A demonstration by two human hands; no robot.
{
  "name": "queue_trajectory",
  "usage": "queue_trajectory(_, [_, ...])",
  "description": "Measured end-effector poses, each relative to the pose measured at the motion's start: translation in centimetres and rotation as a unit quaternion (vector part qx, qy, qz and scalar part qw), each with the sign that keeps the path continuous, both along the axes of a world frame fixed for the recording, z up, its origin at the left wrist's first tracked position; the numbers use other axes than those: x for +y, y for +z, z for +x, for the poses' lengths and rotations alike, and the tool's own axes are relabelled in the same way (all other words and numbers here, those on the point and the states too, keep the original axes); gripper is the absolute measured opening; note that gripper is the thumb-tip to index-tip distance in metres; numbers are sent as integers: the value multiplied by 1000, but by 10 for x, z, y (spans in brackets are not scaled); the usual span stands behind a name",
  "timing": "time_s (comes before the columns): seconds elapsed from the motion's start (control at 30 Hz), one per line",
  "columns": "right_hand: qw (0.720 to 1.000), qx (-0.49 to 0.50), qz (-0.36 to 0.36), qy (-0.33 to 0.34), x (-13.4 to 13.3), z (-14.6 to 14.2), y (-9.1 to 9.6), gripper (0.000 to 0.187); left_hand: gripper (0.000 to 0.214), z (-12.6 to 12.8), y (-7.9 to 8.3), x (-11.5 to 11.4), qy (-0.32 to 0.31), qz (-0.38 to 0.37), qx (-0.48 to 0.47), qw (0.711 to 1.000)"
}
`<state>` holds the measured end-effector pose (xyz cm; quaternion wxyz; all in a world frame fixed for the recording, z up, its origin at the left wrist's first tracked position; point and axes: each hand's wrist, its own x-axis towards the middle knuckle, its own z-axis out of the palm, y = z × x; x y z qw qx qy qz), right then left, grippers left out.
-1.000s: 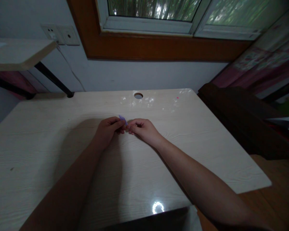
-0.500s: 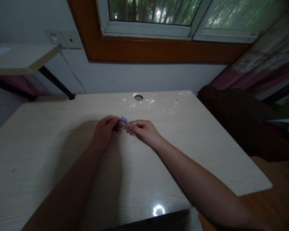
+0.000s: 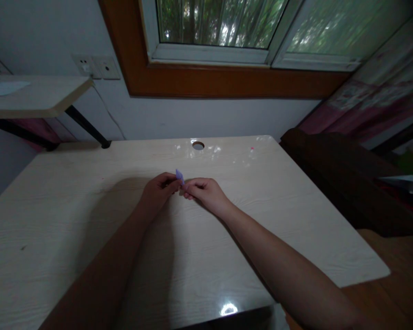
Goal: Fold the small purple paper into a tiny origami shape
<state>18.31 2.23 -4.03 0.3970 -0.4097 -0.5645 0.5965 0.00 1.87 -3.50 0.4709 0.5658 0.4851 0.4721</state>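
From where I stood, a small purple piece (image 3: pixel 179 174) was pinched between the person's two hands, out over the pale, wood-grained surface (image 3: pixel 261 220). Taking that piece as the centre of a clock with the person at six, the left hand (image 3: pixel 157 189) came in from eight o'clock, its thumb and fingers closed on the near side. The right hand (image 3: pixel 207 191) came in from four, fingertips drawn together on the lower end. The free tip pointed towards eleven, and the round hole (image 3: pixel 198 145) in the surface lay at about one.

It looked to me like folded paper or thin plastic film, though it was too small to be sure. I judged it nearly weightless, so a light pinch seemed plenty. It probably had some stiffness along its folds but would crease or crumple under a hard squeeze. I doubted it was slippery; its smallness seemed the greater trouble, leaving little room for fingers. The lower end and the edges looked the best holds, with the slim tip best spared any pressure.
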Motion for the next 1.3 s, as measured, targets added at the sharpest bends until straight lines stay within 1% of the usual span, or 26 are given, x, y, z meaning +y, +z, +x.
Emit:
queue_trajectory(0.13, [998, -37, 54, 4, -1, -1, -2, 24, 20, -1, 1, 1, 5, 10, 10, 1000])
queue_trajectory(0.2, [996, -44, 79, -21, -2, -2, -3, 24, 19, -1, 2, 1, 14, 16, 8, 1000])
queue_trajectory(0.3, [991, -21, 109, -74, -3, -2, -2, 24, 16, -1, 0, 1, 15, 22, 7, 1000])
queue_trajectory(0.37, [988, -11, 125, -94, -4, -3, -1, 22, 17, -1, -4, 2, 0, 28, 0, 1000])
queue_trajectory(0.43, [986, -6, 133, -98, -3, -3, 0, 21, 21, -1, -9, 3, -22, 31, -21, 999])
queue_trajectory(0.53, [989, 20, 120, -89, -2, -4, 0, 22, 29, 1, -13, 4, -36, 50, -44, 997])
queue_trajectory(0.63, [990, 50, 101, -81, 1, -4, -3, 24, 34, 2, -13, 3, -44, 67, -61, 995])
queue_trajectory(0.8, [990, 62, 95, -78, 4, -4, -8, 27, 31, 3, -12, 3, -42, 67, -69, 994])
queue_trajectory(0.97, [991, 54, 94, -75, 4, -3, -9, 27, 29, 3, -14, 2, -46, 54, -68, 995])
queue_trajectory(1.17, [992, 75, 80, -62, 4, -4, -9, 23, 26, 5, -7, -1, -43, 33, -61, 997])
queue_trajectory(1.3, [993, 67, 76, -59, 3, -3, -7, 23, 25, 4, -7, -1, -48, 38, -55, 997])
